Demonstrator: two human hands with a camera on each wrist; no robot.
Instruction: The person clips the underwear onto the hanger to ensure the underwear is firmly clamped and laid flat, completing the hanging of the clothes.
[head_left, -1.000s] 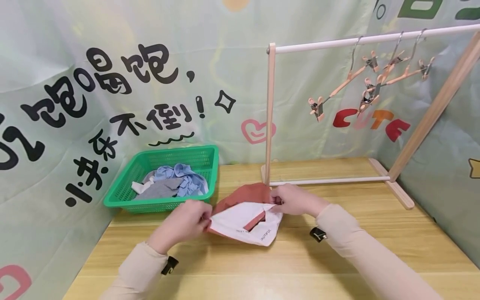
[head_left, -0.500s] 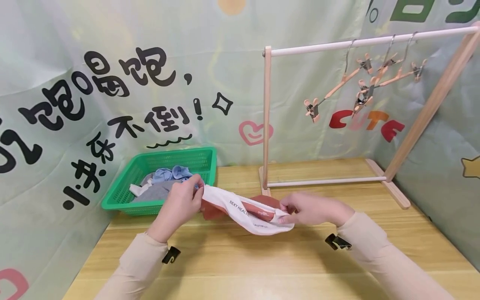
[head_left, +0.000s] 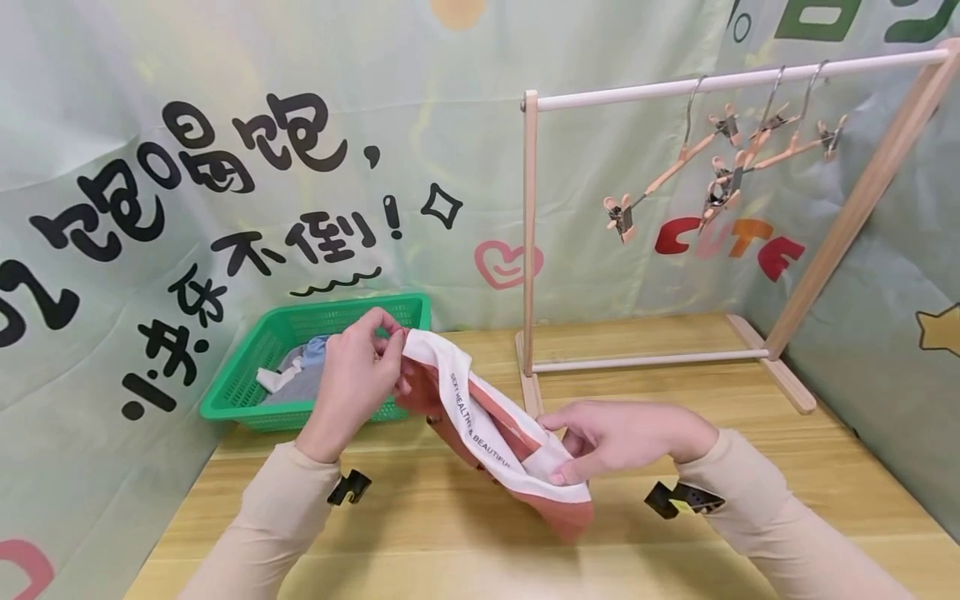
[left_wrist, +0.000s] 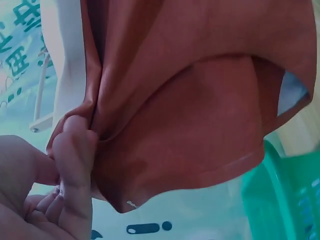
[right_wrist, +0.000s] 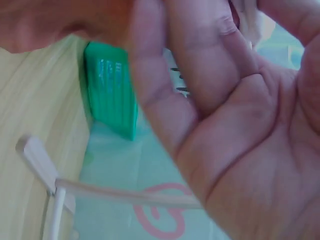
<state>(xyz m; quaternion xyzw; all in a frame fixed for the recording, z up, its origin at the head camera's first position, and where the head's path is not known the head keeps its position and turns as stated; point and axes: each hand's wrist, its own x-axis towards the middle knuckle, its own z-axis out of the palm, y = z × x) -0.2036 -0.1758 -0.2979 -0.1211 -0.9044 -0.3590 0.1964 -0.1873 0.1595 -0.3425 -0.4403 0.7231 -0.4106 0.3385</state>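
Note:
A pair of rust-red underpants (head_left: 558,515) with a white waistband (head_left: 471,421) hangs above the table between my hands. My left hand (head_left: 358,379) pinches the upper left end of the waistband, in front of the basket. Lower down on the right, my right hand (head_left: 633,435) holds the other end, its thumb on the white band. The waistband slopes down to the right and gapes, with printed lettering facing me. From the left wrist, the red cloth (left_wrist: 185,130) drapes past the fingers and a leg opening shows. Most of the cloth lies outside the right wrist view.
A green plastic basket (head_left: 225,400) with blue, grey and white cloths (head_left: 292,387) stands at the back left. At the back right, a wooden rack (head_left: 530,250) carries several clip hangers (head_left: 667,171) on its white rail (head_left: 735,83). A printed curtain (head_left: 420,100) hangs behind the wooden table (head_left: 420,542).
My left hand has risen toward the basket, lifting its end of the waistband. My right hand has shifted to the right and slightly down. The underpants now hang tilted, raised off the table.

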